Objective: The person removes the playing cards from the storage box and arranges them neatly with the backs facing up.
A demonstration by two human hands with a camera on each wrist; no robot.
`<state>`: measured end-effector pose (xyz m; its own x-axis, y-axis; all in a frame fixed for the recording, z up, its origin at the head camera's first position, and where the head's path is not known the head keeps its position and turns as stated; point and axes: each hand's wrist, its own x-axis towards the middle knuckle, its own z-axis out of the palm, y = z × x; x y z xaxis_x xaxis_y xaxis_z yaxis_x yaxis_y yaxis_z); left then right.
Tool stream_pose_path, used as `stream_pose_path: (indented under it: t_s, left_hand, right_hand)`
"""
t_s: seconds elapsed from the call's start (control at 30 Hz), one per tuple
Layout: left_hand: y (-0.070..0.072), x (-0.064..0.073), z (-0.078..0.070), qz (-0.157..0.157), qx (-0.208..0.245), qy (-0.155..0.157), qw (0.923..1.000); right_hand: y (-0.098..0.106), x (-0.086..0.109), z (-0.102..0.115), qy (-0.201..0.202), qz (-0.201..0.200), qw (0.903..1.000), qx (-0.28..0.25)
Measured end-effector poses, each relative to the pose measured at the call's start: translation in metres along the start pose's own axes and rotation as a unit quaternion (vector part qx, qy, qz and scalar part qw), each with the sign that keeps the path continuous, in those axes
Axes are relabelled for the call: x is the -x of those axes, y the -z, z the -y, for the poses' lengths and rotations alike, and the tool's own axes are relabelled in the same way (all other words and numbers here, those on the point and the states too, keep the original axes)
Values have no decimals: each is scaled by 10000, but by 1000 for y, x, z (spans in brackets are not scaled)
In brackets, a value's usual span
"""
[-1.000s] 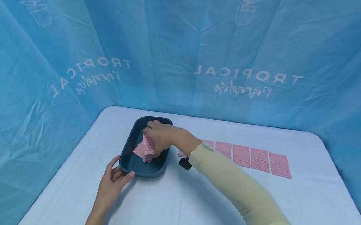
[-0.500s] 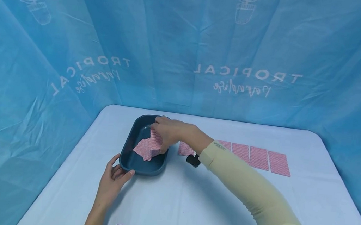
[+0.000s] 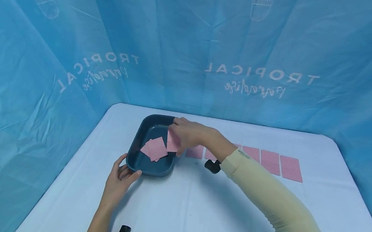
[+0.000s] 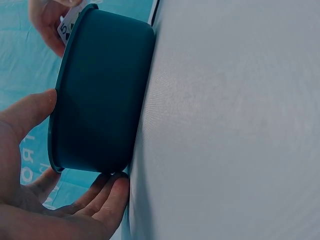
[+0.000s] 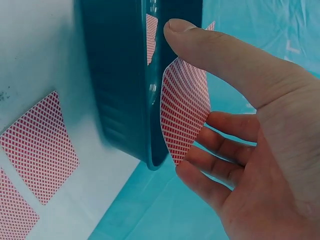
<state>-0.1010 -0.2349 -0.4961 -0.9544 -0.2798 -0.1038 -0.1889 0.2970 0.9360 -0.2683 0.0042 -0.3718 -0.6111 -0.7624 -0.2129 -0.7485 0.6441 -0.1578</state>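
A dark blue plastic tub (image 3: 150,173) stands on the white table. My left hand (image 3: 116,183) holds its near left corner, the thumb at the rim and fingers against the side in the left wrist view. Over the tub's right rim, my right hand (image 3: 192,135) holds a red-patterned playing card (image 5: 185,110) between thumb and fingers, bending it. In the left wrist view, a black 5 shows on the face of a card (image 4: 67,27) in that hand. A loose pile of playing cards (image 3: 154,149) lies back-up inside the tub.
Right of the tub, several playing cards (image 3: 291,168) lie back-up in a row on the tablecloth (image 3: 178,210), partly hidden by my right arm. A blue printed curtain (image 3: 177,57) hangs behind the table. Black camera mounts (image 3: 213,166) sit at both wrists.
My right hand has moved right, from over the pile to the tub's right rim, carrying the card. The pile in the tub is uncovered. My left hand has stayed at the corner.
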Motion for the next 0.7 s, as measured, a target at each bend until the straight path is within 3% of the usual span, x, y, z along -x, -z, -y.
stream_pose_path:
  t_s: [0.43, 0.7]
  left_hand:
    - [-2, -2, -2, -9, 14, 6, 10000]
    - [0, -2, 1, -56, -73, 8, 10000]
  right_hand:
    - [-2, 23, -8, -93, -61, 9999, -48]
    - [-15, 35, -15, -214, -36, 9996, -197]
